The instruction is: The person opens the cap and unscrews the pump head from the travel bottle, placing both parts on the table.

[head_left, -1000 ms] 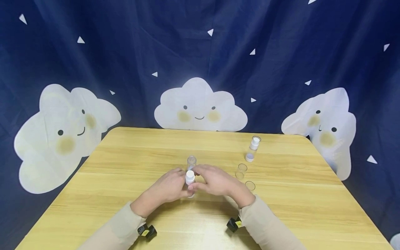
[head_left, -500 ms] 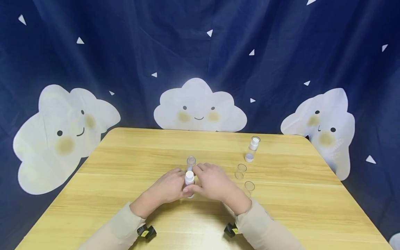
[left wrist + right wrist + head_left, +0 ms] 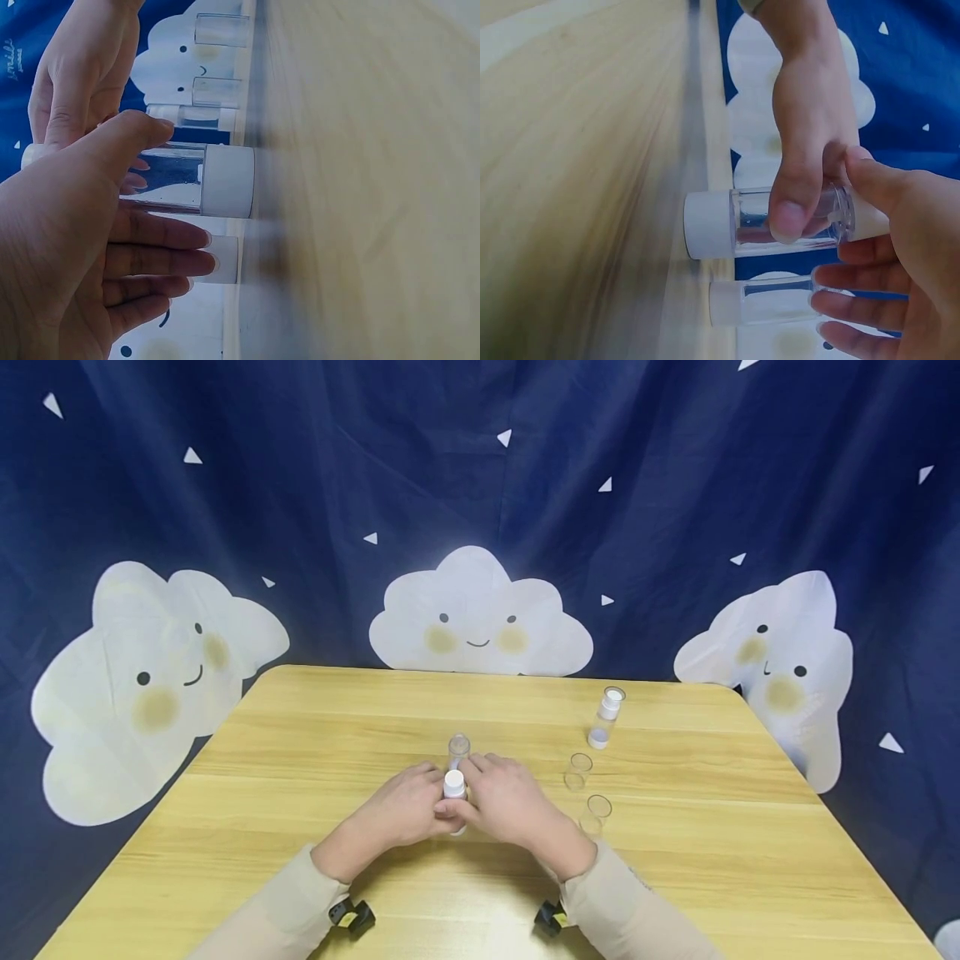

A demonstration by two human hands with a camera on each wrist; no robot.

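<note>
A clear cylindrical bottle with a white base and white top stands upright on the table between both hands. My left hand grips its clear body, thumb on one side and fingers on the other. The right hand holds the bottle near its white top, with thumb and index finger around it; its other fingers extend in the right wrist view. Directly behind stands a second clear bottle with a white base, partly hidden by the hands.
Two clear open-rimmed cylinders, one farther back and one nearer, stand on the wooden table right of the hands. Behind them is another clear bottle with white ends. A blue cloud-patterned curtain hangs beyond the table.
The right hand and forearm have shifted slightly left, its thumb sliding across the bottle's front. More of the nearer clear cylinder shows. Left hand and bottle stay almost in place.
</note>
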